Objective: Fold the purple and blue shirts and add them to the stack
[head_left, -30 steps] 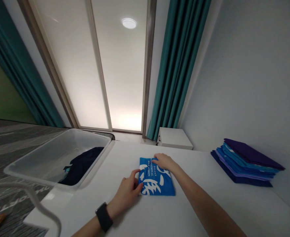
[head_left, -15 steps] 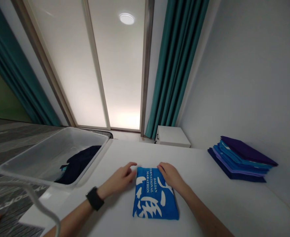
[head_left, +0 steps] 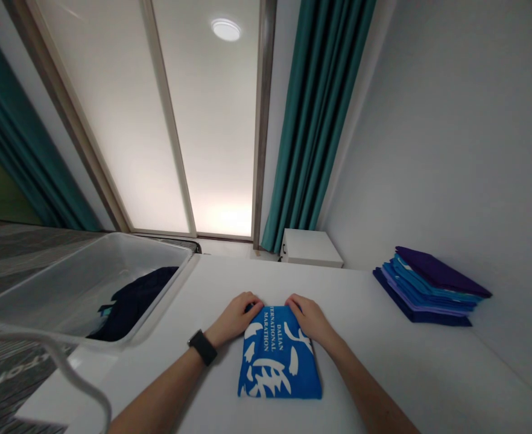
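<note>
A folded blue T-shirt (head_left: 278, 361) with white print and the words "Dalian International Marathon" lies flat on the white table (head_left: 221, 277) before me. At its far left corner, my left hand (head_left: 239, 312) pinches the edge between thumb and fingers; a black watch sits on that wrist. My right hand (head_left: 309, 316) grips the far right corner the same way. The fingertips of both hands are partly hidden behind the fold.
A neat stack of folded clothes (head_left: 429, 289) in blue and purple stands at the right. To the left is a translucent plastic bin (head_left: 80, 259) holding dark clothing (head_left: 139, 301). A grey curved tube (head_left: 73, 380) crosses the lower left. Beyond the table is a white cabinet (head_left: 313, 247).
My left hand has moved right and closed on the T-shirt's far left corner, where it was apart from it before. My right hand keeps its hold. The view has shifted slightly.
</note>
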The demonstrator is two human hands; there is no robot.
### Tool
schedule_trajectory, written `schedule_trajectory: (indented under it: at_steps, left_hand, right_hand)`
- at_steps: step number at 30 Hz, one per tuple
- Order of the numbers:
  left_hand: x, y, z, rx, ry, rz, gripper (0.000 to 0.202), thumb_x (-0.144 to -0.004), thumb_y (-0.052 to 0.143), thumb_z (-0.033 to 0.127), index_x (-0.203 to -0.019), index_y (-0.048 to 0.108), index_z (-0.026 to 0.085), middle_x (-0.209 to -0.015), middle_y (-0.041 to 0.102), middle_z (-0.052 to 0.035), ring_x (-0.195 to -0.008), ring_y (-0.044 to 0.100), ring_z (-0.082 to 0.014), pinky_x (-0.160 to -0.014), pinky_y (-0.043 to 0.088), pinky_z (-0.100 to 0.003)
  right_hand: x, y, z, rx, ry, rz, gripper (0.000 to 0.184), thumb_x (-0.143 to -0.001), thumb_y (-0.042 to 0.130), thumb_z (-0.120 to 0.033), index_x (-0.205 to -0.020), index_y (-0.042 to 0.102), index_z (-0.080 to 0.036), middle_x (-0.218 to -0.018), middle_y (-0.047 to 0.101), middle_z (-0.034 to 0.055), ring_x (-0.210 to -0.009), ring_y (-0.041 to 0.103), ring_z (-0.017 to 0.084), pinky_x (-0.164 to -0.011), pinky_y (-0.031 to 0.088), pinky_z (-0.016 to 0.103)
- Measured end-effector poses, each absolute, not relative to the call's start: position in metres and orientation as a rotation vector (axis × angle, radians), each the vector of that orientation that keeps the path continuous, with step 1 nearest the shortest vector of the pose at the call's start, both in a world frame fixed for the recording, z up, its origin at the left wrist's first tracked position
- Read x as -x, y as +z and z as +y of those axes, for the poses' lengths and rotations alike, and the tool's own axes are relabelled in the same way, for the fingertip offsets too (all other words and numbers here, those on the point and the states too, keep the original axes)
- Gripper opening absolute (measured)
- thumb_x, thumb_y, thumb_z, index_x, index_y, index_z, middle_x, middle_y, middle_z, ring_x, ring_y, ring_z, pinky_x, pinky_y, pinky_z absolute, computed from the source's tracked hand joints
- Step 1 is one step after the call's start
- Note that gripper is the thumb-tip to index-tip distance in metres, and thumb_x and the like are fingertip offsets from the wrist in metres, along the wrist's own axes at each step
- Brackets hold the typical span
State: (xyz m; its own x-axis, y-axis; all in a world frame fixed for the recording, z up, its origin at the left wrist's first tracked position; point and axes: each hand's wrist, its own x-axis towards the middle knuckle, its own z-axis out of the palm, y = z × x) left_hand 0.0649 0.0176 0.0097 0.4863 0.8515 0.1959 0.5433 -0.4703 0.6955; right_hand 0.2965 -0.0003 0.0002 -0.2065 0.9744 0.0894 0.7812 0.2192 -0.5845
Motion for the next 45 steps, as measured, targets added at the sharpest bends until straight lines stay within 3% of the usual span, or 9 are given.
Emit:
schedule_trajectory:
  at_steps: [7,22,35,41,45]
  left_hand:
    - [-0.066,0.001,0.020,-2.157,0.773,1.210,0.044,-0.098,0.033,0.041,-0.078,0.064,0.017,-0.082,0.065,-0.0064,-0.080,0.058,-0.0197,-0.075,0.043,-0.030]
    - [-0.070,-0.009,0.032,-2.213,0.785,1.364,0.036,-0.093,0.042,0.039,-0.069,0.059,0.018,-0.076,0.063,-0.0063,-0.070,0.057,-0.0193,-0.067,0.041,-0.030]
    - [-0.068,0.001,0.022,-2.116,0.839,1.366,0.036,-0.093,0.040,0.040,-0.077,0.063,0.018,-0.079,0.067,-0.0067,-0.072,0.059,-0.0200,-0.068,0.042,-0.030]
    - [-0.068,-0.001,0.022,-2.101,0.848,1.365,0.028,-0.090,0.044,0.034,-0.081,0.065,0.017,-0.083,0.068,-0.0077,-0.076,0.061,-0.0210,-0.071,0.045,-0.031]
    - [-0.064,0.001,0.022,-2.098,0.875,1.416,0.030,-0.092,0.041,0.033,-0.083,0.065,0.018,-0.082,0.068,-0.0073,-0.076,0.061,-0.0212,-0.071,0.044,-0.031]
  right_hand:
    - [-0.298,-0.002,0.001,1.565,0.551,-2.058,0.023,-0.094,0.039,-0.019,-0.091,0.062,-0.019,-0.094,0.065,0.0049,-0.091,0.060,0.016,-0.083,0.042,0.024]
    - [-0.299,-0.015,0.007,1.623,0.456,-1.987,0.028,-0.095,0.035,-0.021,-0.094,0.063,-0.019,-0.096,0.066,0.0062,-0.093,0.060,0.017,-0.086,0.042,0.027]
    - [-0.314,-0.012,0.004,1.937,0.373,-1.938,0.033,-0.098,0.030,-0.022,-0.108,0.062,-0.024,-0.101,0.072,0.0041,-0.092,0.066,0.019,-0.080,0.042,0.027]
    - [-0.314,-0.011,0.006,1.913,0.421,-1.860,0.034,-0.096,0.031,-0.020,-0.109,0.062,-0.023,-0.104,0.071,0.0039,-0.094,0.066,0.018,-0.083,0.043,0.027]
    - [-0.318,-0.006,0.001,1.851,0.374,-1.818,0.037,-0.094,0.030,-0.019,-0.112,0.062,-0.019,-0.112,0.068,0.0069,-0.104,0.062,0.018,-0.092,0.042,0.028]
